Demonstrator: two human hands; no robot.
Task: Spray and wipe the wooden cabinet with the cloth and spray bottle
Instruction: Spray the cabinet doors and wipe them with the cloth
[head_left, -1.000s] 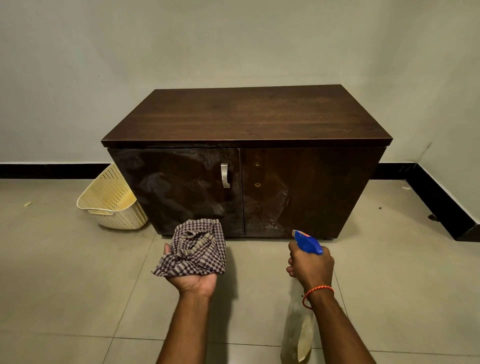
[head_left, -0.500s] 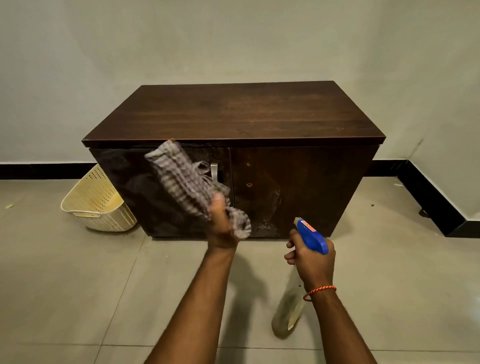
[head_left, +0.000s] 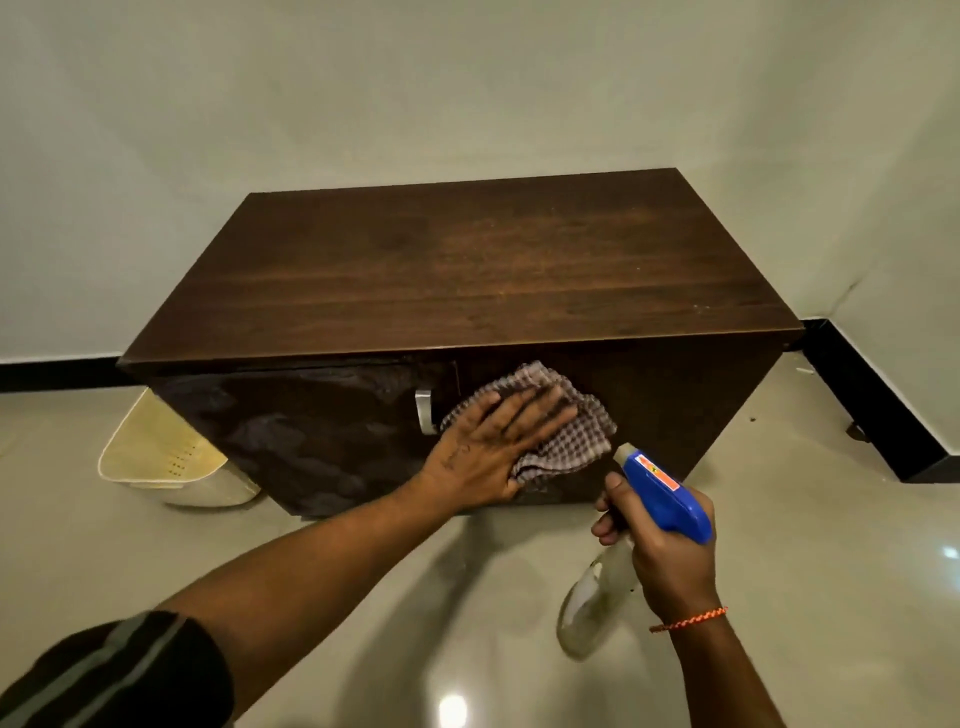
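Wall (head_left: 467, 93): plain and pale, behind the cabinet and turning a corner at the right.
Floor (head_left: 831, 571): glossy light tiles with lamp glare in spots.
Basket (head_left: 156, 457): cream perforated plastic, tipped on the floor at the cabinet's left end, partly behind its corner.
Wooden cabinet (head_left: 467, 270): dark brown and low, standing on the floor close to the back wall. Its top is bare, and its left door shows dull smeared patches.
Handle (head_left: 425, 410): a silver pull at the right edge of the left door.
Left hand (head_left: 493, 447): grip spread, with flat palm and straight fingers pressing the cloth against the cabinet front.
Cloth (head_left: 571, 441): checked and crumpled, on the upper right door just right of the door seam and handle.
Spray bottle (head_left: 665, 499): blue head with its nozzle aimed at the right door, near the cloth. The clear body hangs tilted below the fist, off the floor.
Right hand (head_left: 665, 566): grip curled round the bottle's neck, with an orange thread at the wrist.
Skirting (head_left: 872, 410): a black band along the right wall.
Open room: bare tiles in front of the cabinet and between its right end and the skirting.
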